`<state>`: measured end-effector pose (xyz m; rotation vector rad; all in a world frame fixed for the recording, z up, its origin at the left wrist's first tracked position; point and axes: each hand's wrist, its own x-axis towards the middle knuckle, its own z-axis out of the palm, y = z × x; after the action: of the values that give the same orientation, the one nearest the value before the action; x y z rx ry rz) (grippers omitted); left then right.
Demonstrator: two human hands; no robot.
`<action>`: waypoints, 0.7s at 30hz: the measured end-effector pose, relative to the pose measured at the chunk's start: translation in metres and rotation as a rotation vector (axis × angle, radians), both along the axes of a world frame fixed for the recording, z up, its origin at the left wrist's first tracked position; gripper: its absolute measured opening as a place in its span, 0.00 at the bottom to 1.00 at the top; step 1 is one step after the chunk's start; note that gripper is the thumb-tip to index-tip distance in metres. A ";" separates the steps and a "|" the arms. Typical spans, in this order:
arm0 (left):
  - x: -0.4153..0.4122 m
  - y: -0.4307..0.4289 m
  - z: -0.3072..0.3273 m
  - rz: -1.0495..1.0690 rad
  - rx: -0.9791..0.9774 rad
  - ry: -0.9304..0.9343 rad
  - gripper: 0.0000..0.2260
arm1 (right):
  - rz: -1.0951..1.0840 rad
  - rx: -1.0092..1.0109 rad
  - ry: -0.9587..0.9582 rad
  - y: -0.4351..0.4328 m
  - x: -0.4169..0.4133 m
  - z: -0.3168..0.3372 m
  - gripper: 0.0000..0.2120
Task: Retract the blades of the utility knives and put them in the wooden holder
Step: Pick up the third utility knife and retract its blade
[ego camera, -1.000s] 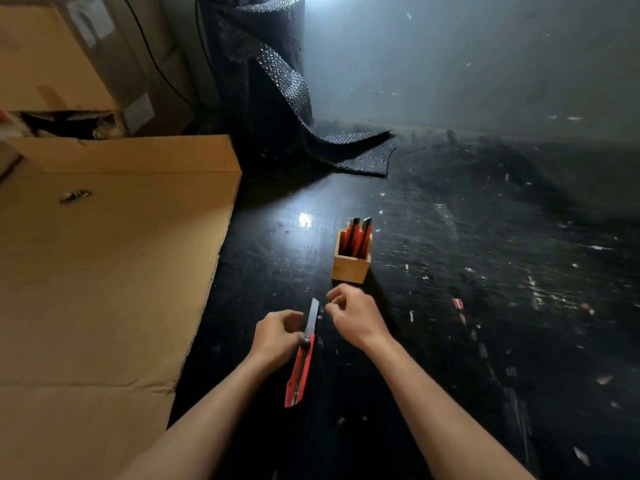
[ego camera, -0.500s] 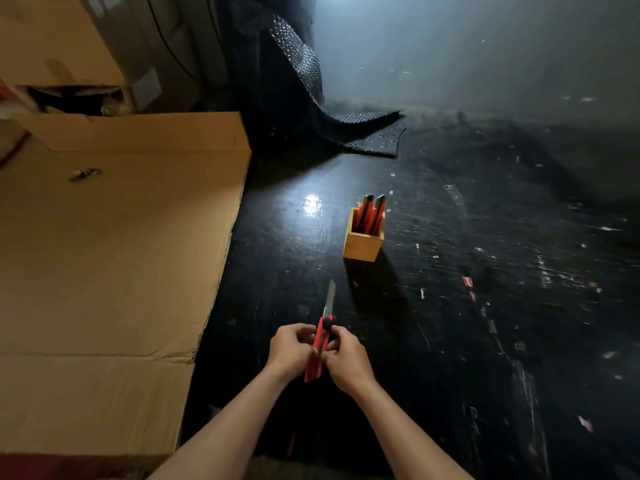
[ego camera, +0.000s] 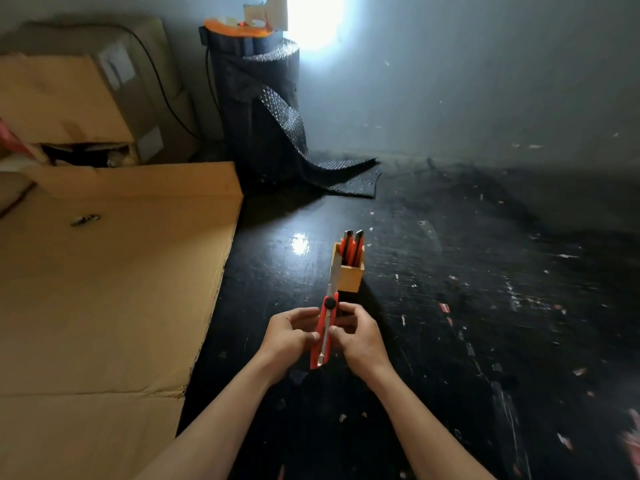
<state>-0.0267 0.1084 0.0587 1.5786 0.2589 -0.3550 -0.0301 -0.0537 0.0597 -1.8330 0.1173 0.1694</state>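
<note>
While we look down at the black floor [ego camera: 450, 306], both hands sit close together w/ one red utility knife [ego camera: 323, 336] between them. Our left hand [ego camera: 289, 336] has its fingers curled in toward the knife's left edge, thumb tip pressed on the red body about mid-length; the fingers aren't spread, they wrap round the handle from behind. Our right hand [ego camera: 360, 336] mirrors it: thumb tip touching the knife's right edge near the metal rail, index finger hooked higher up, close to the black slider knob [ego camera: 330, 302]. So both sets of fingers are clamped on the same knife, approx. at mid-body, w/ the butt end poking out below the hands.

Blade [ego camera: 335, 271] is out, long and bare, pointing up and away from us; in this view its tip overlaps the front-left wall of the wooden holder [ego camera: 350, 277], but we can't tell if it touches or is just in front of it. Holder stands upright on the floor just beyond the hands, w/ two red-and-black knives [ego camera: 352, 249] standing in it, ends sticking out the top.

Left of us lies flat cardboard [ego camera: 104, 289]; a dark roll of bubble wrap [ego camera: 263, 109] stands by the wall, well apart from the holder.
</note>
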 end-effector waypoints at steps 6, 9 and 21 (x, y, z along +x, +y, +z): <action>0.018 -0.005 0.071 -0.019 -0.123 -0.174 0.20 | 0.068 0.129 -0.190 -0.011 0.029 0.073 0.16; 0.029 -0.008 0.107 -0.049 -0.168 -0.232 0.20 | 0.081 0.144 -0.276 -0.016 0.040 0.104 0.18; 0.056 -0.017 0.178 -0.061 -0.143 -0.486 0.21 | 0.070 -0.290 -0.614 -0.026 0.074 0.178 0.15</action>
<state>0.0293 0.0912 0.2365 1.4835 -0.1864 -0.0278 0.0441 -0.0800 0.2377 -2.0982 -0.3701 -0.3828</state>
